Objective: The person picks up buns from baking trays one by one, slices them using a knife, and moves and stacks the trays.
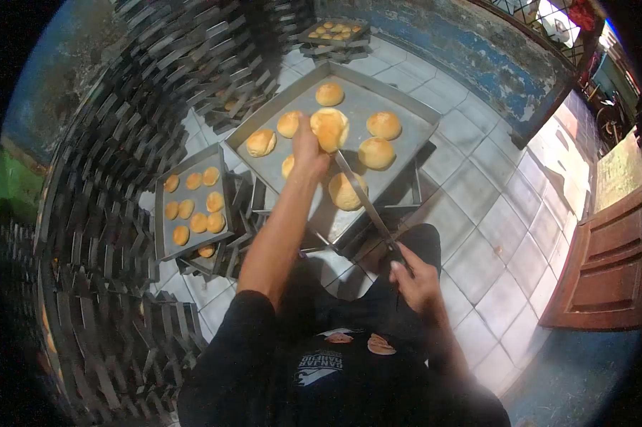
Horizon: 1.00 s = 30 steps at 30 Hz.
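My left hand (311, 151) is closed on a round golden bun (330, 128), raised over a large metal baking tray (413, 167). In my right hand (417, 279) is the dark handle of a long knife (367, 203). The blade slants up and to the left, its far end at the lower edge of the held bun; whether it has entered the bun I cannot tell. Several more buns, such as one at the right (384, 125) and one beneath the blade (345, 192), rest on the tray.
A smaller tray of buns (160, 231) stands at the left on other trays. Tall stacks of metal trays (121, 156) line the left side. Another tray of buns (335, 31) is at the back. White floor tiles (470, 188) extend right toward a brown wooden door (598, 267).
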Each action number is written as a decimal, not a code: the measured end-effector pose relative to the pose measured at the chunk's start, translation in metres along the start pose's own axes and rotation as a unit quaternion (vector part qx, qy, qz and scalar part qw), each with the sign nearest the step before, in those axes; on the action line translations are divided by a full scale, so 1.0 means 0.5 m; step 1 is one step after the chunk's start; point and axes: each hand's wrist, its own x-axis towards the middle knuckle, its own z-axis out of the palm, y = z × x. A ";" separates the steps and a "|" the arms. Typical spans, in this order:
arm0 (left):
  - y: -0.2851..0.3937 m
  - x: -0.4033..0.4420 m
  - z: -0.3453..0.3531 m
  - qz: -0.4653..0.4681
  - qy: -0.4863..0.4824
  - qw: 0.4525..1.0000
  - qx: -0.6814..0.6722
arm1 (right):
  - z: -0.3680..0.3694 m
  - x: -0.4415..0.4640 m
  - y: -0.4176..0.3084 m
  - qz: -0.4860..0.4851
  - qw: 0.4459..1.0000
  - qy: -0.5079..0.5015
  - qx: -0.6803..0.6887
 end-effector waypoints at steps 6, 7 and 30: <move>-0.005 0.202 -0.059 0.073 0.073 0.962 0.254 | -0.073 -0.045 0.061 -0.010 0.996 0.070 -0.055; -0.032 0.225 -0.070 0.255 0.059 0.900 0.349 | -0.079 -0.041 0.072 -0.011 0.996 0.071 -0.054; -0.205 0.151 0.113 0.226 -0.231 0.673 0.666 | -0.113 -0.014 0.052 0.058 0.980 0.131 0.135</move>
